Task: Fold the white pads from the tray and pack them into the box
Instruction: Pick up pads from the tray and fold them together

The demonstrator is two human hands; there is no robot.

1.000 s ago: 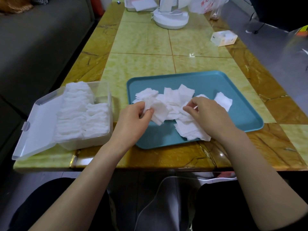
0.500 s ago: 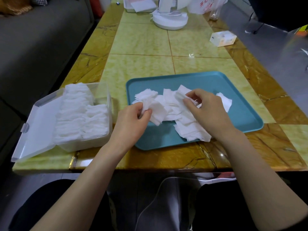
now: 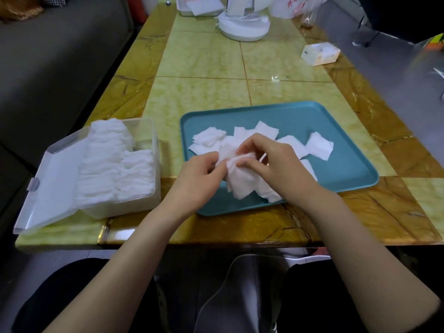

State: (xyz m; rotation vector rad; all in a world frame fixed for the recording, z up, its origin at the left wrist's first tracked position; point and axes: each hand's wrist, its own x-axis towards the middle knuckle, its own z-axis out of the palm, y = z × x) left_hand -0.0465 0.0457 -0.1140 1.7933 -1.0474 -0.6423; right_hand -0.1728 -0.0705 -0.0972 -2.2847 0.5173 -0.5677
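In the head view, the left hand point(image 3: 199, 174) and right hand point(image 3: 276, 164) each pinch one white pad point(image 3: 240, 182) by its upper edge, the fingers point(image 3: 249, 143) curled round it, over the near side of the teal tray point(image 3: 348, 169). More loose pads point(image 3: 320, 146) lie in the tray. The open box point(image 3: 150, 200), already well filled, stands just left of it on the tabletop point(image 3: 204, 56). To fold well, she should bring matching edges together, press the crease flat, and take one pad at a time.
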